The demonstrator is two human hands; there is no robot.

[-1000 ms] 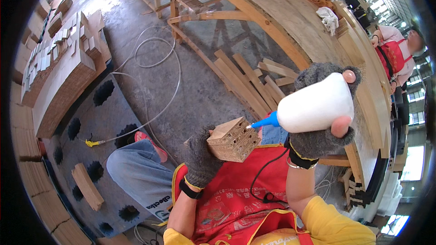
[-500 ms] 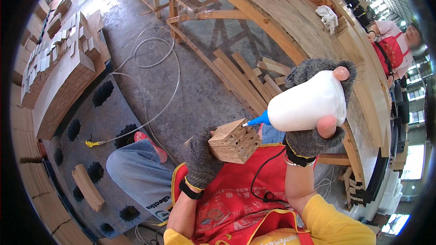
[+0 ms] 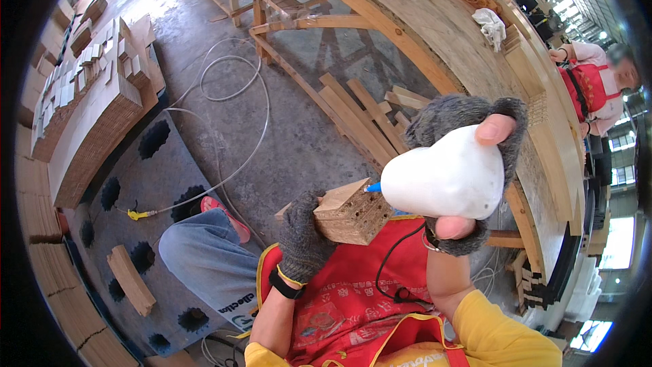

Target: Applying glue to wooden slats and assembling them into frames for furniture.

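In a dark grey knitted glove, my left hand [image 3: 302, 234] is closed round a stack of small wooden boards [image 3: 354, 217]. Their end faces show several drilled holes and point toward my right. My right hand [image 3: 468, 119], gloved with bare thumb and fingertip, grips a white squeeze bottle [image 3: 435, 173]. The bottle lies tilted, its blue nozzle [image 3: 374, 187] at the top corner of the stack's holed face. A spot of white shows at the tip; whether the nozzle sits in a hole I cannot tell.
A blue plastic pallet [image 3: 197, 194] with dark holes lies at left, bearing stacked boards [image 3: 95, 143] and one loose block [image 3: 130, 280]. An air hose [image 3: 266, 109] with yellow nozzle [image 3: 139, 215] crosses the floor. Wooden workbench [image 3: 407, 0] at right; timber strips [image 3: 360, 122] beneath; another person [image 3: 591, 85] beyond.
The bottle has moved a little left and down, tipped more end-on, with its nozzle now foreshortened. My left hand and the boards have barely shifted. The person beyond the bench has leaned slightly.
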